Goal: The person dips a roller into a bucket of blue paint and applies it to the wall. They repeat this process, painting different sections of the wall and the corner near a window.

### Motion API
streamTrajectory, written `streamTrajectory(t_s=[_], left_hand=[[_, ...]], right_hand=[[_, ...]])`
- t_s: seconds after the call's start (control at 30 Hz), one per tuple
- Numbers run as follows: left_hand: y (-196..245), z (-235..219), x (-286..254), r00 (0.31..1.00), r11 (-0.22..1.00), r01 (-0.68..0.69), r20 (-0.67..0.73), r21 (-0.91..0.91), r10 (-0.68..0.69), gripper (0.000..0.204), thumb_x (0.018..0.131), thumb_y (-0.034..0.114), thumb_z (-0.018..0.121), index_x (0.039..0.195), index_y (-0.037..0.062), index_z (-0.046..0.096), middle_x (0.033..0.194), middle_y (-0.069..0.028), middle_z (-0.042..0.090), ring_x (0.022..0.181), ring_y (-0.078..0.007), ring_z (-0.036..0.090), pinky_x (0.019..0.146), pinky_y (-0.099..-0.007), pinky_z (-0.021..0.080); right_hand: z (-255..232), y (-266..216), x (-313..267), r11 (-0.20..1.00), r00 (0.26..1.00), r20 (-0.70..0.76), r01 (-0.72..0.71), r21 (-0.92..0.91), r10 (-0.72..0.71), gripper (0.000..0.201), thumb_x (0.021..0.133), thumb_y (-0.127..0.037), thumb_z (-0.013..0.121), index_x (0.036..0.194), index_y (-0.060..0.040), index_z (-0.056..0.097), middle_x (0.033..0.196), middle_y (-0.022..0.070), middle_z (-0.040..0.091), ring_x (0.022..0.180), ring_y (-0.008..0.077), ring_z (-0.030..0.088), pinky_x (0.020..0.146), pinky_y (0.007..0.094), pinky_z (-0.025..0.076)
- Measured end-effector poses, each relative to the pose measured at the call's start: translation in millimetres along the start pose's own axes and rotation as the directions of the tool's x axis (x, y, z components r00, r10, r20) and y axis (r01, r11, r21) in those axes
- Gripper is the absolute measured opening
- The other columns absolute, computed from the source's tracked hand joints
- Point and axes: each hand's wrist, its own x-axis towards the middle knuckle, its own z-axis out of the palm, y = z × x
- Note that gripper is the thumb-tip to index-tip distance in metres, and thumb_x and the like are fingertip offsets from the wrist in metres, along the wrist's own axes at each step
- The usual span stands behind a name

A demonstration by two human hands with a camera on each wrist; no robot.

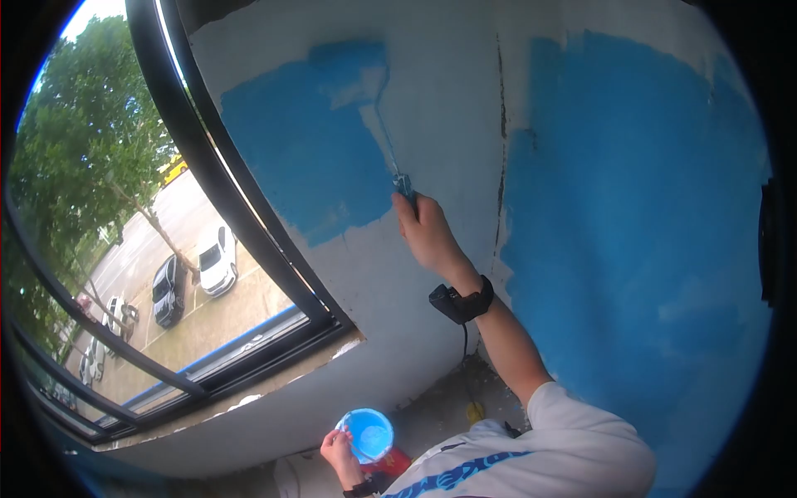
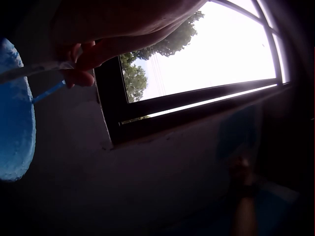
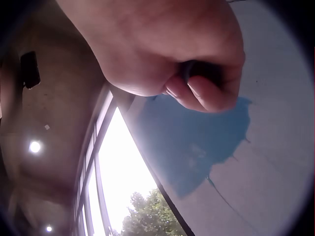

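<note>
My right hand (image 1: 432,236) grips the handle of a paint roller (image 1: 403,183), its thin wire frame reaching up the wall to a pale, blue-stained roller head at the blue patch (image 1: 307,158). In the right wrist view the fingers of this hand (image 3: 172,54) curl round the dark handle end (image 3: 209,71), and the roller head is hidden. Low in the head view, my left hand (image 1: 337,452) holds a bucket (image 1: 390,438) of blue paint by its bail. The left wrist view shows the pale bail (image 2: 34,70) pinched between fingers and thumb beside the paint-smeared bucket rim.
A dark-framed window (image 1: 249,191) stands left of the painted patch, with parked cars and a tree outside. Beyond a cracked corner line, another wall area (image 1: 631,207) bears blue paint. A yellow object (image 1: 475,412) lies on the floor below.
</note>
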Motion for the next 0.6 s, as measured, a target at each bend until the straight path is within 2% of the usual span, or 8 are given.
streamTrajectory(t_s=[0.2,0.27,0.3,0.37,0.47,0.5,0.57,0.6], left_hand=[[-3.8,0.4,6.0,1.0,1.0,0.017,-0.019,0.007,-0.017,0.016,0.081,-0.012,0.058,0.096,-0.0083,0.054,0.088,-0.0239,0.067,0.069,-0.0213,0.066,0.057,-0.0257,0.054],[-4.3,0.0,6.6,1.0,1.0,0.017,-0.008,0.014,-0.017,0.016,0.081,-0.012,0.058,0.096,-0.0083,0.054,0.087,-0.0238,0.067,0.069,-0.0213,0.066,0.057,-0.0259,0.054],[-3.2,1.8,6.1,1.0,1.0,0.012,-0.013,0.013,-0.012,0.016,0.081,-0.012,0.058,0.096,-0.0082,0.054,0.087,-0.0237,0.067,0.069,-0.0212,0.066,0.057,-0.0258,0.054],[-2.3,5.0,5.6,1.0,1.0,0.008,-0.016,0.011,-0.008,0.016,0.081,-0.011,0.058,0.096,-0.0082,0.054,0.087,-0.0236,0.067,0.069,-0.0211,0.066,0.057,-0.0257,0.054],[-2.2,4.7,6.5,1.0,1.0,0.018,-0.008,0.009,-0.018,0.016,0.082,-0.011,0.058,0.097,-0.0082,0.054,0.087,-0.0234,0.067,0.068,-0.0208,0.066,0.058,-0.0259,0.054],[-4.2,3.3,8.6,1.0,1.0,0.013,0.0,0.01,-0.013,0.016,0.082,-0.011,0.058,0.097,-0.0084,0.054,0.088,-0.0235,0.067,0.068,-0.0206,0.066,0.058,-0.0259,0.054],[-2.9,3.0,8.7,1.0,1.0,0.005,0.008,0.009,-0.005,0.016,0.082,-0.011,0.058,0.098,-0.0085,0.054,0.088,-0.0236,0.067,0.068,-0.0204,0.065,0.059,-0.026,0.054],[0.3,5.0,5.5,1.0,1.0,0.011,-0.002,0.005,-0.011,0.017,0.082,-0.012,0.057,0.098,-0.0087,0.054,0.088,-0.0236,0.067,0.068,-0.0204,0.065,0.058,-0.026,0.054]], right_hand=[[18.3,56.5,-59.5,0.996,0.997,-0.06,-0.043,-0.076,0.039,0.037,0.103,-0.029,0.047,0.078,-0.0019,0.046,0.06,0.0038,0.042,0.056,0.0125,0.041,0.056,0.034,0.038],[22.0,70.5,-79.3,0.986,0.987,-0.079,-0.146,-0.08,0.14,0.036,0.103,-0.029,0.048,0.079,-0.0017,0.047,0.06,0.0036,0.043,0.056,0.012,0.042,0.055,0.0332,0.038],[25.8,81.2,-88.4,0.986,0.987,-0.078,-0.147,-0.083,0.14,0.036,0.103,-0.029,0.048,0.079,-0.0017,0.047,0.06,0.0036,0.043,0.056,0.012,0.042,0.055,0.0332,0.038],[31.2,97.6,-100.2,0.979,0.977,-0.068,-0.204,-0.014,0.202,0.036,0.103,-0.029,0.048,0.081,-0.0014,0.048,0.06,0.0035,0.044,0.055,0.0119,0.043,0.055,0.0324,0.038],[31.9,83.0,-94.8,0.975,0.973,-0.078,-0.211,0.07,0.216,0.037,0.103,-0.03,0.048,0.079,-0.0015,0.047,0.059,0.0032,0.043,0.054,0.0117,0.041,0.053,0.0327,0.037],[30.3,79.9,-88.2,0.975,0.973,-0.079,-0.211,0.072,0.216,0.037,0.103,-0.03,0.048,0.079,-0.0015,0.047,0.059,0.0032,0.043,0.054,0.0117,0.041,0.053,0.0327,0.037],[22.5,72.7,-65.9,0.996,0.992,-0.103,-0.082,-0.035,0.078,0.045,0.104,-0.037,0.042,0.07,-0.0078,0.042,0.054,-0.0014,0.044,0.048,0.0087,0.043,0.047,0.0273,0.037],[17.4,64.7,-54.9,0.998,0.994,-0.104,-0.047,-0.045,0.042,0.047,0.104,-0.04,0.042,0.069,-0.0076,0.043,0.054,-0.001,0.044,0.047,0.0093,0.043,0.047,0.0276,0.036]])
